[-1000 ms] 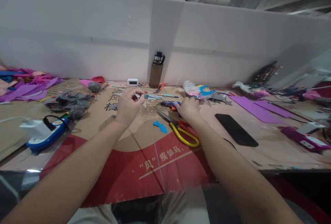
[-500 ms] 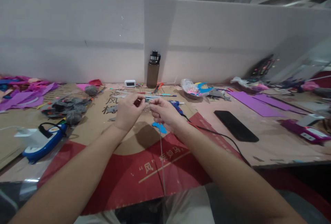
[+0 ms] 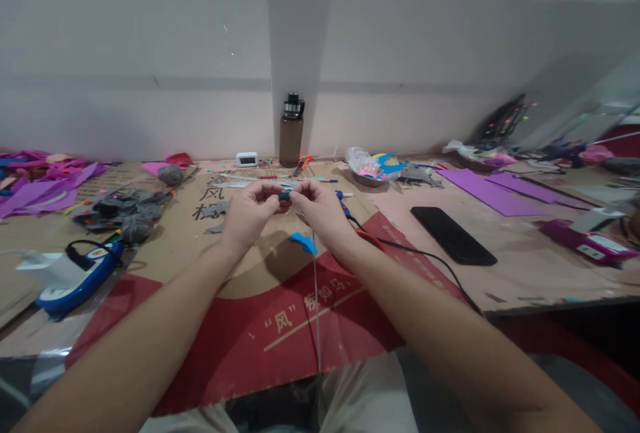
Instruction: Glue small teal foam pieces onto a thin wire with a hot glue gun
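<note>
My left hand (image 3: 250,214) and my right hand (image 3: 320,212) meet above the printed cardboard sheet (image 3: 215,326). Both are closed, fingertips pinching a small dark green piece (image 3: 285,196) between them; the fingers hide most of it. A thin pale strand (image 3: 317,306), stick or cord I cannot tell, runs from below my right hand down toward my lap. Under the hands lies a blue cut-out (image 3: 303,242). Behind my right hand a blue glue gun (image 3: 343,198) is partly covered, with its black cord trailing right.
A dark bottle (image 3: 291,133) and a small white digital display (image 3: 247,159) stand by the wall. At right lie a black phone (image 3: 453,235), purple sheets (image 3: 493,192) and a bowl of bits (image 3: 370,178). Grey scraps (image 3: 120,210) and a blue power strip (image 3: 80,283) are at left.
The fingertips have come together and the dark green piece now shows between them. The camera view has shifted slightly; the things on the table look unmoved.
</note>
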`<control>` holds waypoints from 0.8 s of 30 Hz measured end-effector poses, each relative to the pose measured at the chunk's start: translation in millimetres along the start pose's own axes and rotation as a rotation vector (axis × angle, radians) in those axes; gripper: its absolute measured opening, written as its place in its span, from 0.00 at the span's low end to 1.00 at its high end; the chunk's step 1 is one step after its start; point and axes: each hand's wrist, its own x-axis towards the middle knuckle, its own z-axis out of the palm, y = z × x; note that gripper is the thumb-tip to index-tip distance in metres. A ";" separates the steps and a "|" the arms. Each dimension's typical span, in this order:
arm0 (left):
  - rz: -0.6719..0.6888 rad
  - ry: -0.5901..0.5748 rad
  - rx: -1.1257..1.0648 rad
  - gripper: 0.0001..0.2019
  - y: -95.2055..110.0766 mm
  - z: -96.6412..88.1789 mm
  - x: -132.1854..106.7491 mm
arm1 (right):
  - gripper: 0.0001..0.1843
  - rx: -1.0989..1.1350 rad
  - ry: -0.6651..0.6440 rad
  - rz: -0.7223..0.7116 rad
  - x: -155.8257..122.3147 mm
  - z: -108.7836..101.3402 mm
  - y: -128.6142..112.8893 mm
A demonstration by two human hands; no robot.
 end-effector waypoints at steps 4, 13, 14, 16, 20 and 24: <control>0.001 -0.011 0.021 0.08 -0.9 -0.5 0.3 | 0.07 -0.028 0.012 -0.034 -1.0 -0.3 -2.1; -0.048 0.033 0.000 0.09 -5.4 -0.9 3.5 | 0.11 -0.210 0.023 -0.127 -6.5 -1.0 -6.5; -0.053 0.037 -0.004 0.10 -6.0 -1.0 3.9 | 0.12 -0.238 0.027 -0.141 -7.0 -0.8 -7.2; -0.058 0.043 -0.003 0.10 -6.6 -1.2 4.5 | 0.12 -0.279 0.034 -0.154 -7.8 -0.5 -8.3; -0.037 0.045 0.051 0.10 -5.1 -1.3 4.4 | 0.11 -0.293 0.040 -0.140 -7.9 -0.7 -8.5; -0.041 0.037 0.029 0.09 -3.8 -0.8 3.8 | 0.12 -0.262 0.040 -0.094 -7.3 -1.7 -8.3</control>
